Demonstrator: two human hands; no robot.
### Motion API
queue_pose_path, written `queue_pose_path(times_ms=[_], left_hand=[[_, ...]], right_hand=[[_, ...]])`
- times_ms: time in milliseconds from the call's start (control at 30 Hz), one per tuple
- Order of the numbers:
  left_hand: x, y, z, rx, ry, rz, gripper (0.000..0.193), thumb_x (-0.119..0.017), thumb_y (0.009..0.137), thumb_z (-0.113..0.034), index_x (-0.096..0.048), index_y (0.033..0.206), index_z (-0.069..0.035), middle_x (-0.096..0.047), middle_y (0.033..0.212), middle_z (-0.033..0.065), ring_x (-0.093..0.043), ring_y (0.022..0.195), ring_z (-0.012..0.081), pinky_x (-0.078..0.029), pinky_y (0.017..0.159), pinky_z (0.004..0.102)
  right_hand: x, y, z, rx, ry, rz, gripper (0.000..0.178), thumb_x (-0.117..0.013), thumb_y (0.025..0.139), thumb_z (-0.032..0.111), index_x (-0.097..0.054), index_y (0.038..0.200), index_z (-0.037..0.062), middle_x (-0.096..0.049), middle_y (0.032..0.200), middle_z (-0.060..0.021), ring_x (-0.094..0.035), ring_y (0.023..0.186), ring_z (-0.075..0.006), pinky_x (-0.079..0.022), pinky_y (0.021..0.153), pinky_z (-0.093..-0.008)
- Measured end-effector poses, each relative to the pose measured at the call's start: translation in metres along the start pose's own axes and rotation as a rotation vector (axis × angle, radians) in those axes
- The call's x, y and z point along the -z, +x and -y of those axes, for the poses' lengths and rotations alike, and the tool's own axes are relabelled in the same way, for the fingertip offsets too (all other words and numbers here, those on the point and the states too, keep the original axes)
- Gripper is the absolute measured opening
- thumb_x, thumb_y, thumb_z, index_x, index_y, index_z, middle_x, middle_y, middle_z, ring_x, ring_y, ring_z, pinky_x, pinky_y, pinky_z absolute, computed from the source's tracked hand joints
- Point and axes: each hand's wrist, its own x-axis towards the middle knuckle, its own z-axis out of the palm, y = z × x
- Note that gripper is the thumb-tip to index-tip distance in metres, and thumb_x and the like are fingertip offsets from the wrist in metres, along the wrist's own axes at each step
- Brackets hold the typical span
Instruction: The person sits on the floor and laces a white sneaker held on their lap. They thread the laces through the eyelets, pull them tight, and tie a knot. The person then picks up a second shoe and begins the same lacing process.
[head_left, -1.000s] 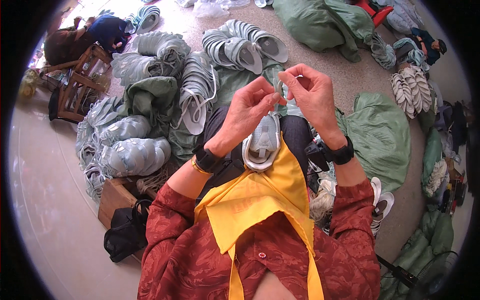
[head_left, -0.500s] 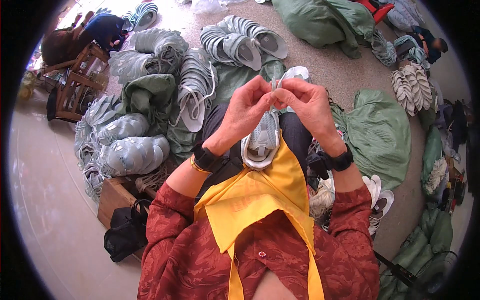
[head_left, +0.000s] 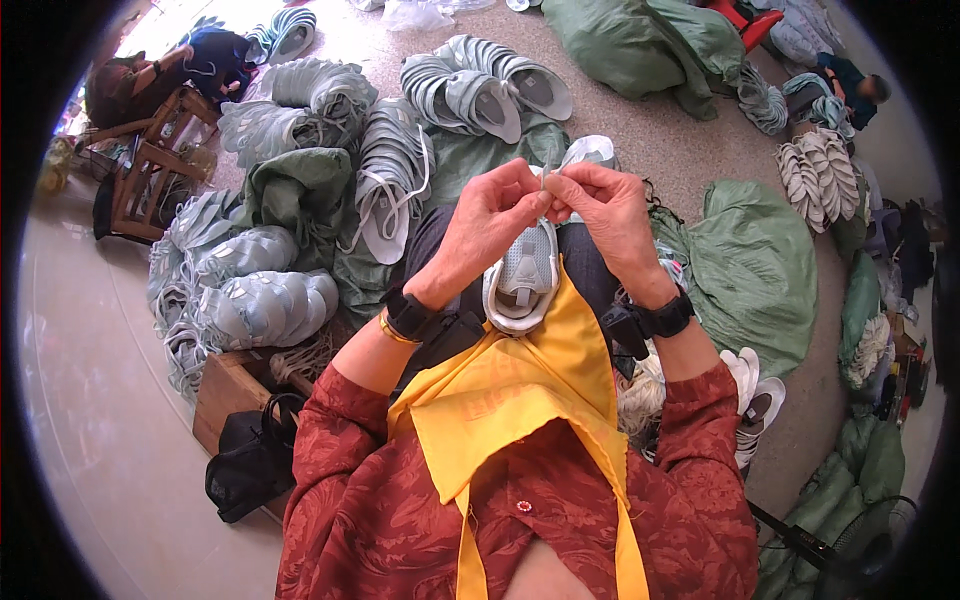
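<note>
A light grey-blue shoe upper [head_left: 522,275] lies on my lap over the yellow apron [head_left: 500,385], its rounded heel opening toward me. Above its front part both hands are raised with fingertips almost meeting. My left hand [head_left: 497,208] pinches a thin pale shoelace [head_left: 546,172] between thumb and forefinger. My right hand [head_left: 606,208] is also closed in a pinch on the lace, right beside the left fingertips. The hands cover most of the lacing area, so how the lace runs through the eyelets is hidden.
Stacked shoe uppers [head_left: 270,300] lie on the left, and more [head_left: 480,85] ahead. A green sack [head_left: 755,270] lies to the right. At the left stand a wooden box [head_left: 225,400] with a black bag [head_left: 250,465] and a wooden stool [head_left: 160,170]. Another person [head_left: 135,85] is at the far left.
My right forearm has shifted slightly left, and the hands are a little closer together. Less lace sticks up above the fingertips. The shoe upper stays almost in place.
</note>
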Motion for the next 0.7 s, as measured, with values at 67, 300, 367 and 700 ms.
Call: queue_pose_path(times_ms=[67, 300, 367, 700], left_hand=[[0.000, -0.002, -0.003, 0.013, 0.003, 0.012, 0.019, -0.066, 0.103, -0.023, -0.062, 0.097, -0.005, -0.065, 0.086, -0.0041, -0.052, 0.074, 0.0016, -0.042, 0.067, 0.0206], [0.003, -0.006, 0.002, 0.000, 0.047, 0.021, 0.018, -0.065, 0.103, -0.020, -0.062, 0.096, -0.004, -0.065, 0.085, -0.0031, -0.052, 0.074, 0.0021, -0.043, 0.066, 0.0206], [0.002, -0.005, 0.000, 0.023, 0.051, 0.034, 0.018, -0.065, 0.103, -0.019, -0.061, 0.097, -0.002, -0.065, 0.086, -0.0025, -0.053, 0.075, 0.0027, -0.045, 0.068, 0.0210], [0.029, -0.002, 0.049, -0.177, 0.784, 0.061, 0.045, -0.080, 0.082, -0.015, -0.058, 0.119, -0.006, -0.065, 0.115, 0.0090, -0.057, 0.110, 0.0311, -0.050, 0.094, 0.0427]], right_hand=[[0.000, -0.001, -0.002, -0.016, 0.002, 0.001, 0.019, -0.074, 0.097, 0.015, -0.074, 0.102, -0.0031, -0.073, 0.083, -0.0030, -0.067, 0.073, -0.0066, -0.055, 0.067, -0.0214], [-0.001, -0.003, -0.007, 0.015, -0.042, 0.031, 0.017, -0.074, 0.097, 0.013, -0.073, 0.098, -0.0034, -0.074, 0.083, -0.0043, -0.067, 0.072, -0.0068, -0.055, 0.065, -0.0210], [-0.001, -0.003, -0.008, 0.038, -0.080, 0.031, 0.016, -0.073, 0.098, 0.013, -0.072, 0.097, -0.0031, -0.074, 0.083, -0.0045, -0.067, 0.072, -0.0067, -0.055, 0.063, -0.0210], [-0.011, -0.007, 0.025, 0.121, -0.298, 0.074, 0.018, -0.063, 0.103, 0.015, -0.059, 0.093, 0.0006, -0.072, 0.077, -0.0055, -0.068, 0.064, -0.0088, -0.053, 0.055, -0.0236]])
